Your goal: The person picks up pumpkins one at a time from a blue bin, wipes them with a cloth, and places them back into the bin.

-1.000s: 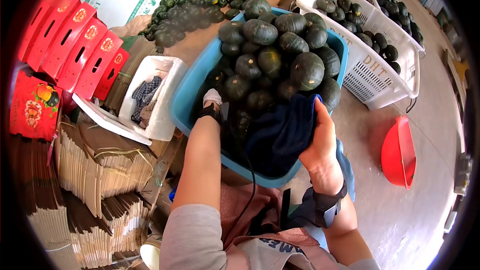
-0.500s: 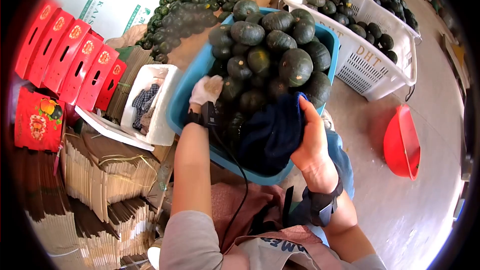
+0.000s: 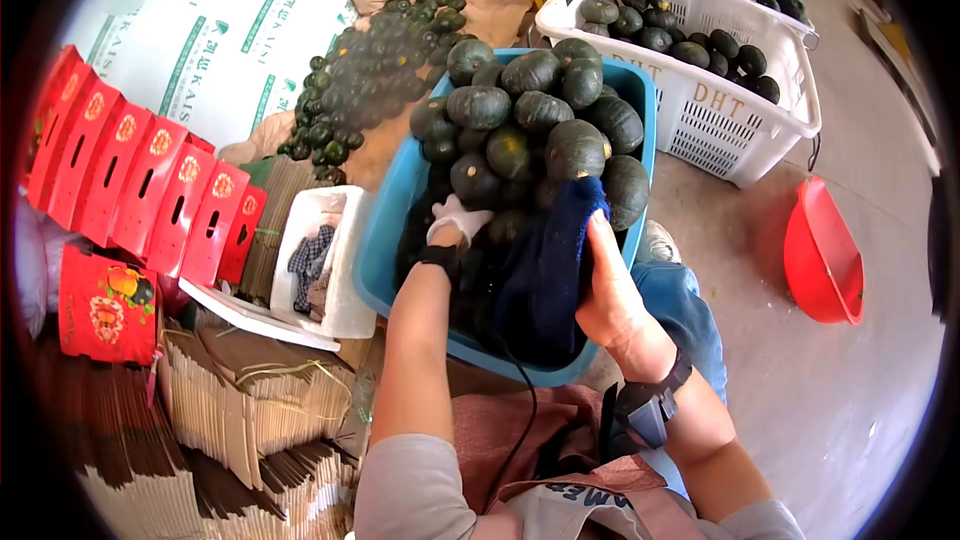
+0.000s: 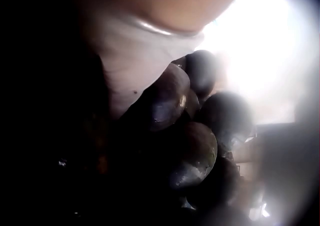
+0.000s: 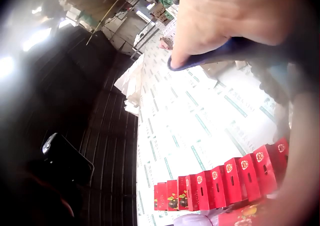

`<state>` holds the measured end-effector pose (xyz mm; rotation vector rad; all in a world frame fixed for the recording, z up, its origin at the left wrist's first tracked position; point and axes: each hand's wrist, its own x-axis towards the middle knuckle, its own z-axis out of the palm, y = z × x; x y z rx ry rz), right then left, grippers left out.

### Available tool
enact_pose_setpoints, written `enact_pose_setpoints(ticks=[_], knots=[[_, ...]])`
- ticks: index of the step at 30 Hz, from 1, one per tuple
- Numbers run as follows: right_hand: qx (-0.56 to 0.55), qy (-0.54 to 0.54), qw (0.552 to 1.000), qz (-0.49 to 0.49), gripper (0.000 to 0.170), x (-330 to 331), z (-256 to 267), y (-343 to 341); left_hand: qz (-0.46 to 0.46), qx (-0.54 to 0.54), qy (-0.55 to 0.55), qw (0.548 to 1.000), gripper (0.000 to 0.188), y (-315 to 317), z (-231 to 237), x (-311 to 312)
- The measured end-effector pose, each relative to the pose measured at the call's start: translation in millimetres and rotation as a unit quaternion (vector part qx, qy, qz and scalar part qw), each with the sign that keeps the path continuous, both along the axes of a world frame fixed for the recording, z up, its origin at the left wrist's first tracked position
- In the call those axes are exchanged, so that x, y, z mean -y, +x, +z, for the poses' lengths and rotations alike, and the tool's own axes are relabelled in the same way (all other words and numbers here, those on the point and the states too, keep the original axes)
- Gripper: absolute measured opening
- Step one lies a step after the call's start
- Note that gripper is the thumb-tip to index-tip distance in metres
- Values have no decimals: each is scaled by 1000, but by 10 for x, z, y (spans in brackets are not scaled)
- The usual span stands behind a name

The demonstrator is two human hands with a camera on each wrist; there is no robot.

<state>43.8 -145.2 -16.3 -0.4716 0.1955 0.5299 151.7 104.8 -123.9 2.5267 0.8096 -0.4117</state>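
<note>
My left hand [image 3: 458, 219], in a white glove, reaches down among dark green pumpkins [image 3: 474, 178] in a blue tub [image 3: 375, 260]. Its gloved fingers look spread beside the pumpkins. The left wrist view shows the glove [image 4: 137, 61] close to several pumpkins [image 4: 194, 156], its fingertips lost in shadow. A dark blue cloth [image 3: 548, 265] hangs from my bare right hand [image 3: 612, 302], whose thumb pinches the cloth's upper edge over the near right of the tub. The cloth covers the fingers in the head view; in the right wrist view its edge [image 5: 187, 64] shows under the hand.
Left of the tub stand a white foam box [image 3: 352, 285] with rags inside, red cartons [image 3: 140, 190] and stacked cardboard [image 3: 215, 390]. Small pumpkins [image 3: 370, 80] lie beyond. White crates [image 3: 735, 130] of pumpkins and a red basin [image 3: 822, 255] are at right.
The gloved left hand has come up from low in the tub and shifted over the pumpkins. The right hand keeps hold of the cloth, which now hangs narrower. The head view has shifted.
</note>
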Motion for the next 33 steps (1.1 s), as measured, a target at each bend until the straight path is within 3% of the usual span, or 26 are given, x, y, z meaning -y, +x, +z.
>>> enact_pose_setpoints(ticks=[1,2,3,4,5,7,8,9,10,11,12,13,15,16,17,19,21,22,23,24,26,27,28,29,31,33], knots=[[25,-7,1000,0,57,21,-3,9,-3,8,0,1000,77,-91,57,-24],[11,-38,999,18,70,60,155,-5,-70,27,-105,992,66,-87,-150,-315],[13,-36,999,16,70,72,150,18,-135,44,-208,968,56,-74,-390,-659],[38,8,999,30,73,84,105,28,-133,60,-355,923,46,-159,-413,-804],[61,52,996,45,75,77,58,15,135,-60,-616,774,42,-221,-313,-883],[72,38,994,68,81,-15,-47,-32,232,34,-631,740,42,-586,515,-463],[193,-42,977,74,81,-98,-156,-55,246,97,-665,698,48,-666,566,-425],[312,-120,939,77,82,-170,-222,-66,245,102,-663,700,48,-769,725,-328],[386,-231,885,121,78,-216,-227,-77,223,124,-694,673,54,-899,967,-171],[545,-379,740,111,70,-282,-250,-61,200,143,-724,645,61,-990,1099,-45],[606,-457,634,148,68,-323,-255,-79,173,146,-765,603,71,-1002,1033,-4],[650,-528,516,182,66,-374,-146,-122,164,191,-758,602,75,-1107,1220,291],[689,-471,549,-55,65,-548,-398,-153,172,193,-746,614,71,-1178,1154,442],[656,-497,561,-95,62,-624,-461,-112,106,209,-790,566,66,-1100,929,404],[599,-471,631,-144,57,-674,-459,-43,117,246,-746,608,59,-1057,843,449],[350,-545,761,34,52,-712,-422,214,-14,402,-529,748,45,-1008,277,360],[282,-489,825,25,48,-696,-610,550,-46,374,-568,731,41,-1214,536,664],[298,-412,860,45,39,-649,-655,710,-66,357,-570,737,43,-1319,701,761],[457,-507,727,75,32,-491,-641,749,-82,340,-571,743,45,-1424,845,844],[470,-442,762,61,31,-466,-729,724,-128,345,-591,718,49,-1449,949,910],[443,-324,834,47,31,-466,-768,768,-105,387,-616,679,49,-1397,958,1007],[443,-325,834,48,31,-509,-785,759,-91,400,-616,672,47,-1377,927,1011],[241,-197,949,55,34,-547,-606,669,-57,438,-607,661,45,-1318,877,1025],[23,-59,996,60,37,-594,-510,597,-21,476,-596,646,43,-1237,815,1012],[-4,-135,990,35,47,-629,-436,444,-13,539,-454,709,41,-1139,794,1020],[75,-173,982,-8,51,-659,-335,212,25,595,-353,721,45,-987,705,941]])
